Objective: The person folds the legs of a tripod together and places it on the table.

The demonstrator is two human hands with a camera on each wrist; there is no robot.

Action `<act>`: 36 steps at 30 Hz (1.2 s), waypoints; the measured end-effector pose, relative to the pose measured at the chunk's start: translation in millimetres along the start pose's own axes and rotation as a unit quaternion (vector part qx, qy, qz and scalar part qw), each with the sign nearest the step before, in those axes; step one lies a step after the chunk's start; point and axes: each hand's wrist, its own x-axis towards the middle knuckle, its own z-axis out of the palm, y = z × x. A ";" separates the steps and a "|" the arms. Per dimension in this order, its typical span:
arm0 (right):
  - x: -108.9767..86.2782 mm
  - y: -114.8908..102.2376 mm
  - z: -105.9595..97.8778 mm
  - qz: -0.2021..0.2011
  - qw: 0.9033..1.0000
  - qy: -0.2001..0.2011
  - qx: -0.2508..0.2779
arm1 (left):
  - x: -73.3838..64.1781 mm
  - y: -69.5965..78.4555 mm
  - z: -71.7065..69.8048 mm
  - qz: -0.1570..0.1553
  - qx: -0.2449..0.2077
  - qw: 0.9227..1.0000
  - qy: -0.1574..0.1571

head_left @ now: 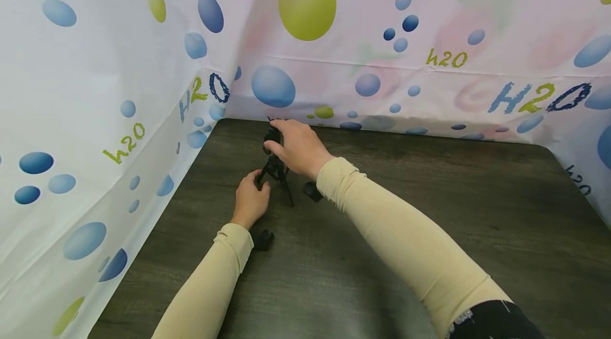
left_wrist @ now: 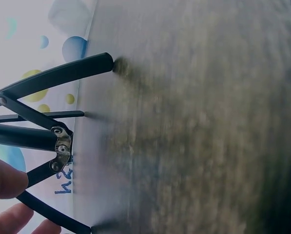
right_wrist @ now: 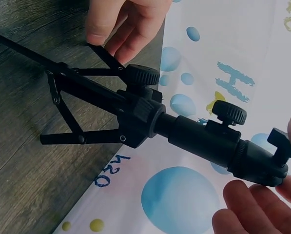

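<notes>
A small black tripod (head_left: 274, 169) stands with its legs spread on the dark wooden table, toward the back left. My left hand (head_left: 252, 201) pinches one of its legs low down, with the thumb (left_wrist: 9, 179) near a hinged brace in the left wrist view. At the top, my right hand (head_left: 302, 147) holds the tripod's head, fingers (right_wrist: 245, 204) beneath it and thumb by the small locking lever (right_wrist: 281, 146). Two round knobs stick out from the tripod; the upper one (right_wrist: 229, 112) sits on the column, the lower one (right_wrist: 143, 75) by the leg collar.
A small black object (head_left: 312, 191) lies near my right wrist, and another black piece (head_left: 263, 240) is beside my left cuff. White sheeting (head_left: 353, 84) printed with coloured bubbles rises behind the table (head_left: 406, 211) and along its left side.
</notes>
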 end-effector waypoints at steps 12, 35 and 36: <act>4.0 -1.9 2.0 0.004 0.999 0.037 0.001 | 5.8 -4.1 -5.0 0.012 0.004 1.000 0.005; 2.4 -4.2 1.3 0.009 0.999 0.041 0.009 | 30.1 -6.9 -15.7 0.013 0.066 0.997 -0.027; 2.5 -4.4 1.7 0.007 0.999 0.041 0.007 | 30.3 -7.3 -16.0 0.011 0.070 0.997 -0.030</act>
